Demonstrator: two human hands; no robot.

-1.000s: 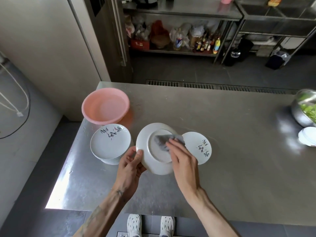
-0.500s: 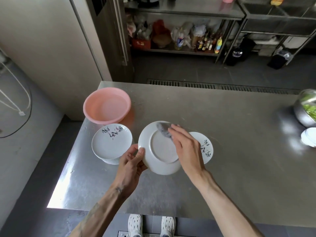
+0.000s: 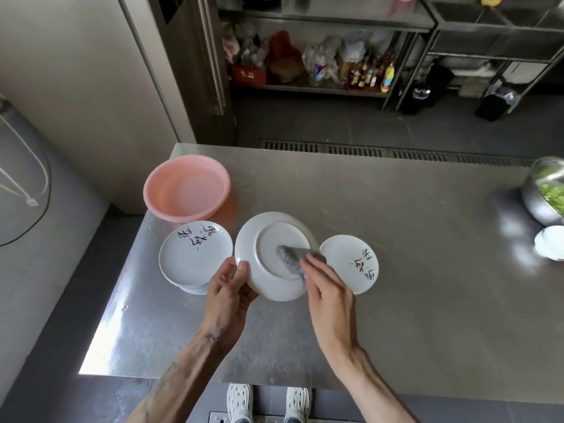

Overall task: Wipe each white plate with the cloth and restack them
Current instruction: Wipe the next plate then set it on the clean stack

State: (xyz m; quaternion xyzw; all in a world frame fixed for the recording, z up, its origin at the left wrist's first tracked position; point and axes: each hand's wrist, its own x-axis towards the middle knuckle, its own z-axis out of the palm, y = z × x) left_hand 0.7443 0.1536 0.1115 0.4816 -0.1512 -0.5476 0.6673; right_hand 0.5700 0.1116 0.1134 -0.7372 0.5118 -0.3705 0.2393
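My left hand (image 3: 227, 290) grips the left rim of a white plate (image 3: 259, 239), held tilted above the steel table with its underside facing me. My right hand (image 3: 328, 288) presses a grey cloth (image 3: 290, 260) against the plate's base ring, fingers laid over the cloth. To the left stands a stack of several white plates (image 3: 195, 259) with painted writing on top. A single white plate (image 3: 354, 261) with writing lies on the table to the right, partly behind the held plate.
A pink plastic basin (image 3: 186, 187) sits behind the stack near the table's back left corner. At the right edge are a metal bowl of greens (image 3: 546, 193) and a small white dish (image 3: 551, 242). The steel table (image 3: 412, 270) drops off at front and left.
My right hand slid the cloth from the plate's upper rim down to the lower right of its base. My left hand kept its hold on the rim.
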